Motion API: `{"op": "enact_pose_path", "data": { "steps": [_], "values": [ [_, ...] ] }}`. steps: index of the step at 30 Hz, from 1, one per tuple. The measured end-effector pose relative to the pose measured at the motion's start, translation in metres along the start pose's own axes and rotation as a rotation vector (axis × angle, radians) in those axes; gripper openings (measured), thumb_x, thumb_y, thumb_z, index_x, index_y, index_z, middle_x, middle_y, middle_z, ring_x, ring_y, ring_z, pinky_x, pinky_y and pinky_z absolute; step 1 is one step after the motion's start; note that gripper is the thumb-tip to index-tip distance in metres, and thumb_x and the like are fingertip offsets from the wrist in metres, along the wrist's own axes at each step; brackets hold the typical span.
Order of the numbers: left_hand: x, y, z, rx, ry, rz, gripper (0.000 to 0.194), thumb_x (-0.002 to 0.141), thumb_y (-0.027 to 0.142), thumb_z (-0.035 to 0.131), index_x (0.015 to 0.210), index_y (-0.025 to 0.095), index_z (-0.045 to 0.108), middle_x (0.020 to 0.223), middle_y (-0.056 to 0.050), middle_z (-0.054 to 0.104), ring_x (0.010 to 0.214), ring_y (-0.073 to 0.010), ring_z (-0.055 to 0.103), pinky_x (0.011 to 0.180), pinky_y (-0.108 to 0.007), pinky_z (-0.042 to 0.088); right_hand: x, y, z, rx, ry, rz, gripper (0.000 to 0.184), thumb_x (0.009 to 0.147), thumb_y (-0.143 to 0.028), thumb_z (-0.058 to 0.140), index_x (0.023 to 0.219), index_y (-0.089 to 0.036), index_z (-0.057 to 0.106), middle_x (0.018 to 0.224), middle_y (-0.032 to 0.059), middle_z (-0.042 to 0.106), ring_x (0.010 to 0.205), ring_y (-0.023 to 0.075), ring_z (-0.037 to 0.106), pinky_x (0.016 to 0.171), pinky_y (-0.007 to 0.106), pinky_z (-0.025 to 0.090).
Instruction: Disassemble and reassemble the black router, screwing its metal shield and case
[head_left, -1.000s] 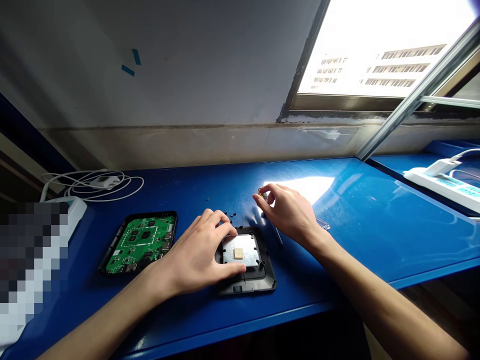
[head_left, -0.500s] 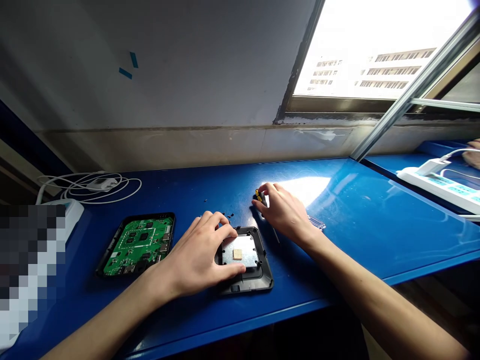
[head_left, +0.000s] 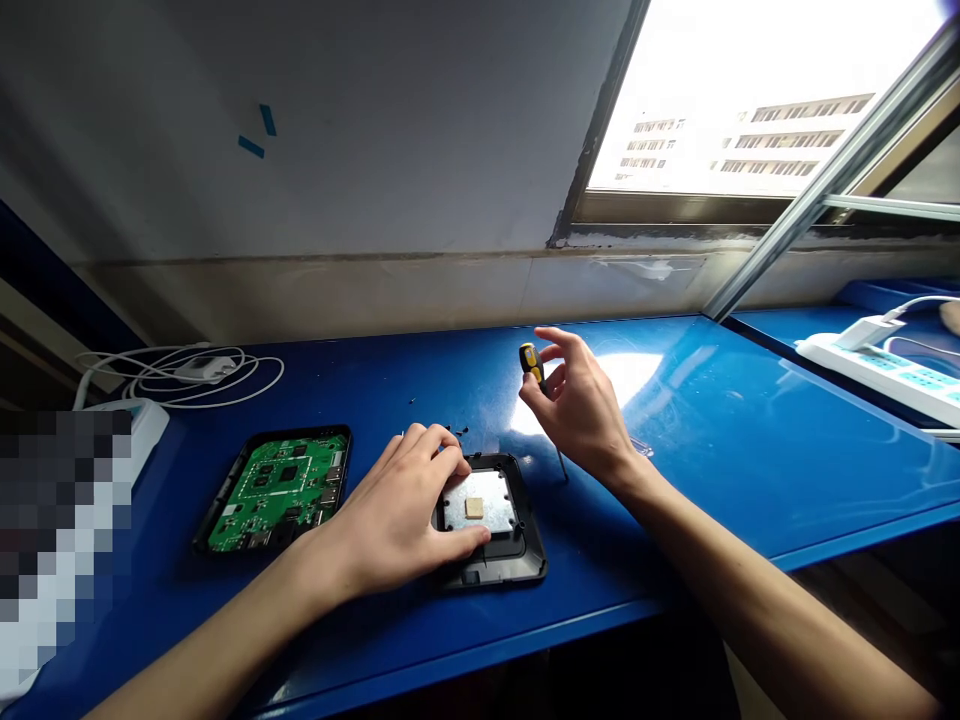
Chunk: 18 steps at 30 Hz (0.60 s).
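Observation:
My left hand [head_left: 394,515] rests flat on a black plastic cover [head_left: 517,555] with a grey metal plate [head_left: 487,497] and a small tan pad inside; its fingers press the cover's left side. My right hand [head_left: 581,410] is lifted above the blue worktop [head_left: 712,430], closed on a small screwdriver [head_left: 532,362] with a yellow and black handle, its thin shaft pointing down toward the worktop. Tiny black screws [head_left: 459,431] lie just behind the cover.
A second black case half with a green circuit board [head_left: 277,487] lies to the left. Coiled white cable and charger [head_left: 187,370] sit at the back left. A white power strip [head_left: 877,365] lies at the right. A window is above.
My right hand picked the screwdriver up off the worktop and raised it, handle now upright. My left hand stayed on the cover.

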<state>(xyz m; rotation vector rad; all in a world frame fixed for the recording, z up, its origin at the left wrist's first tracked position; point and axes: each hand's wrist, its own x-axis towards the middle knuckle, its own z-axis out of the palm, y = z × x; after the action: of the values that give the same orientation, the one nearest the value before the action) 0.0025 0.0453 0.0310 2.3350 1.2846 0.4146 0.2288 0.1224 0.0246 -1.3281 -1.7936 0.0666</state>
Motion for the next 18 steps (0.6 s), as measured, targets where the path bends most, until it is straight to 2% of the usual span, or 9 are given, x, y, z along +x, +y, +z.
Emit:
{"op": "enact_pose_path", "data": {
  "steps": [3, 7, 10, 13, 18],
  "values": [
    [-0.0001, -0.0005, 0.0007, -0.003, 0.006, 0.004, 0.033, 0.081, 0.047, 0.077, 0.098, 0.023, 0.06, 0.114, -0.004, 0.058, 0.102, -0.0269, 0.05, 0.088, -0.045, 0.048, -0.0009, -0.0025, -0.0019, 0.151, 0.075, -0.063, 0.056, 0.088, -0.022, 0.058, 0.142, -0.023, 0.046, 0.112, 0.0081, 0.06, 0.065, 0.0137, 0.06, 0.064, 0.037, 0.059],
    [0.0001, -0.001, 0.0007, -0.003, -0.004, 0.002, 0.033, 0.082, 0.048, 0.076, 0.099, 0.024, 0.061, 0.115, -0.004, 0.058, 0.102, -0.0274, 0.05, 0.087, -0.045, 0.049, -0.0027, -0.0063, -0.004, 0.285, 0.138, -0.133, 0.058, 0.094, -0.021, 0.055, 0.149, -0.035, 0.04, 0.122, 0.009, 0.055, 0.083, 0.0186, 0.067, 0.074, 0.042, 0.064],
    [0.0001, -0.0017, 0.0003, -0.006, -0.007, 0.0, 0.033, 0.082, 0.047, 0.077, 0.102, 0.025, 0.061, 0.117, -0.004, 0.058, 0.104, -0.0274, 0.05, 0.088, -0.045, 0.048, -0.0024, -0.0077, -0.0056, 0.361, 0.202, -0.178, 0.058, 0.097, -0.021, 0.052, 0.15, -0.041, 0.039, 0.129, 0.0089, 0.052, 0.086, 0.0192, 0.071, 0.077, 0.044, 0.065],
    [0.0, -0.0022, 0.0004, -0.012, -0.006, 0.003, 0.034, 0.082, 0.046, 0.077, 0.104, 0.026, 0.061, 0.119, -0.003, 0.057, 0.105, -0.0271, 0.05, 0.09, -0.045, 0.048, -0.0021, -0.0081, -0.0077, 0.42, 0.246, -0.204, 0.051, 0.098, -0.023, 0.054, 0.145, -0.04, 0.046, 0.129, 0.0078, 0.051, 0.09, 0.0202, 0.072, 0.077, 0.043, 0.067],
    [-0.0004, -0.0024, 0.0008, -0.018, -0.012, -0.003, 0.035, 0.081, 0.046, 0.078, 0.104, 0.026, 0.062, 0.118, -0.003, 0.057, 0.105, -0.0269, 0.05, 0.091, -0.045, 0.048, -0.0035, -0.0089, -0.0097, 0.518, 0.244, -0.239, 0.038, 0.095, -0.022, 0.063, 0.13, -0.033, 0.057, 0.119, 0.0047, 0.052, 0.095, 0.0203, 0.074, 0.08, 0.04, 0.068]
  ]
}}
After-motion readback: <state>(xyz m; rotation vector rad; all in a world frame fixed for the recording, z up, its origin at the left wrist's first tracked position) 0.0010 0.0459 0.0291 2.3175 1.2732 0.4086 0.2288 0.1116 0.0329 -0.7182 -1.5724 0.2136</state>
